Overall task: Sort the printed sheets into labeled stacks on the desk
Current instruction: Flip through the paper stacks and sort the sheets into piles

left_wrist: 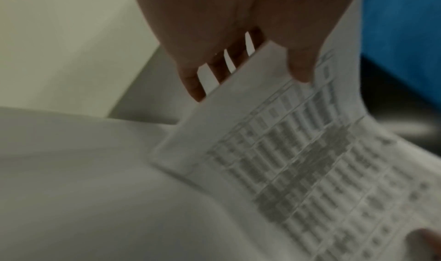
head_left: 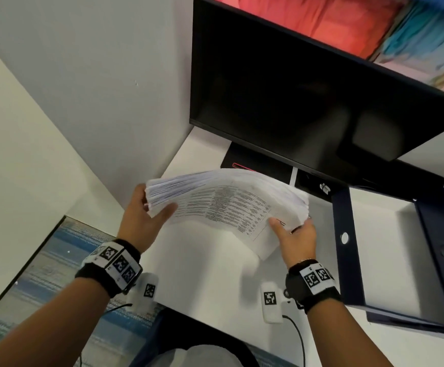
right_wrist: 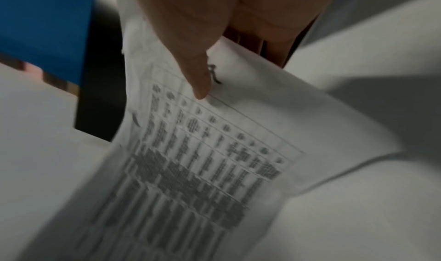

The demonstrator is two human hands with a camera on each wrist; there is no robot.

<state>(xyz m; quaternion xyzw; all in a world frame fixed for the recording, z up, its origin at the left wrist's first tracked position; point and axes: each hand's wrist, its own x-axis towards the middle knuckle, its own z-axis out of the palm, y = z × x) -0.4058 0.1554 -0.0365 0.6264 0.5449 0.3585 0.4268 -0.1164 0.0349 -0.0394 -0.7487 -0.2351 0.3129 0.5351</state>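
A thick stack of printed sheets (head_left: pixel 223 200) with a table on its top page hangs bowed above the white desk (head_left: pixel 210 274). My left hand (head_left: pixel 146 215) grips the stack's left end, thumb on top and fingers underneath. My right hand (head_left: pixel 295 234) grips the right end the same way. In the left wrist view the thumb presses the stack of sheets (left_wrist: pixel 298 161) while the fingers (left_wrist: pixel 190 82) curl below the edge. The right wrist view shows my thumb on the stack of sheets (right_wrist: pixel 203 161) near a handwritten mark.
A dark monitor (head_left: pixel 308 88) stands behind the stack. An open dark-blue binder (head_left: pixel 390 247) lies on the desk at the right. A wall (head_left: pixel 96 75) runs along the desk's left side, with a striped rug (head_left: pixel 43 274) on the floor below.
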